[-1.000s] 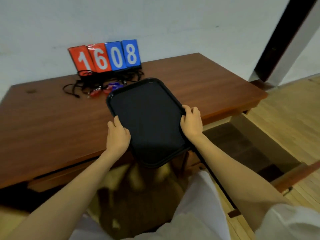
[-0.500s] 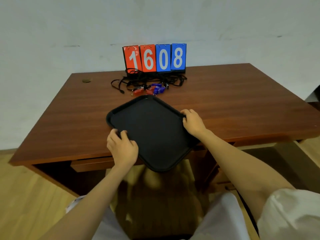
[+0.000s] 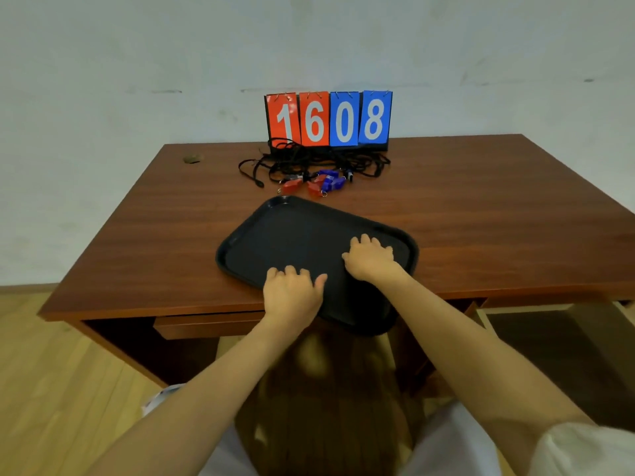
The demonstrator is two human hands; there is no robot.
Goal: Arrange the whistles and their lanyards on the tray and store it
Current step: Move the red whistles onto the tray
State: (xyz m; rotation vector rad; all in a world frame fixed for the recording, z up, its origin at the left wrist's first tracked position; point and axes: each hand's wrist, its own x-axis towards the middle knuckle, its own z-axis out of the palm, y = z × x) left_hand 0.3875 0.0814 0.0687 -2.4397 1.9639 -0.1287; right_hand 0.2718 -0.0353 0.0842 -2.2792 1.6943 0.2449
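Desk [image 3: 481,214]: tray [image 3: 292,228] overhangs front edge.

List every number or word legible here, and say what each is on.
"1": left red card of the flip scoreboard at the back of the wooden desk.
"6": second red card.
"0": first blue card.
"8": right blue card.
No other text shows.

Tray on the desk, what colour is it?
The tray is plain black, clearest in the head view.

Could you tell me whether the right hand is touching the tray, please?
Touching. The head view shows the right hand lying flat, fingers spread, on the tray, no gap visible.
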